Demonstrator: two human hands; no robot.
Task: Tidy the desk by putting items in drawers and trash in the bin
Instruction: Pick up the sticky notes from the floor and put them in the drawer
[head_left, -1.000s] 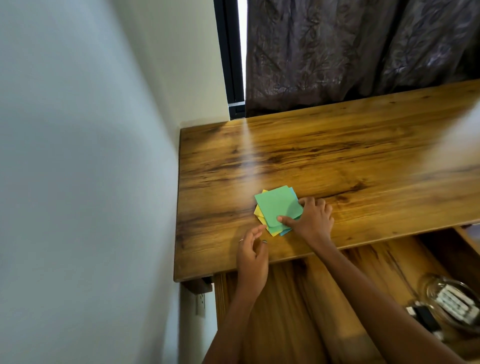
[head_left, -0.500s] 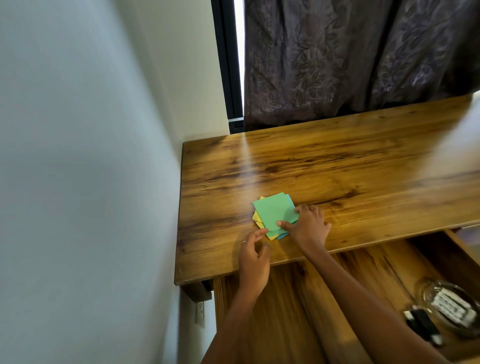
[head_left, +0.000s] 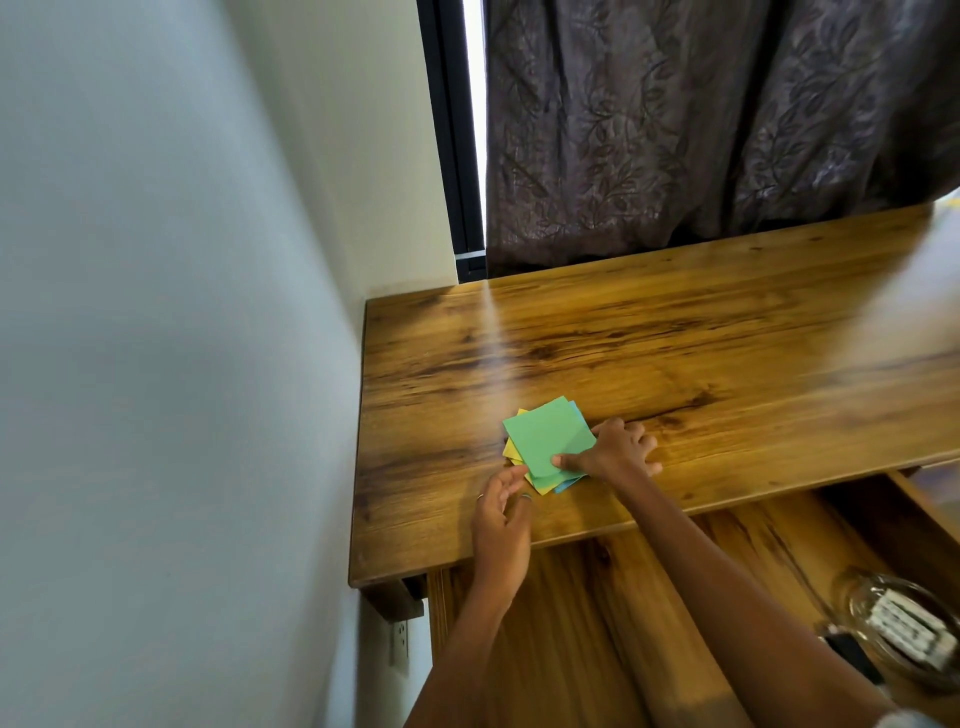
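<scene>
Right hand (head_left: 618, 451) fingers curl on the paper squares (head_left: 549, 441), thumb pressing the green top sheet | left hand (head_left: 501, 512) fingers loose, touching the stack's lower-left corner | stack lies lower centre on the bench (head_left: 675, 353) | open drawer (head_left: 597, 623) below

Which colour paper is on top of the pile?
The green paper is on top; the yellow paper and blue paper only peek out underneath.

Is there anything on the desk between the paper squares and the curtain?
No. In the head view, only bare wood of the desk stretches from the paper squares back to the curtain.
</scene>
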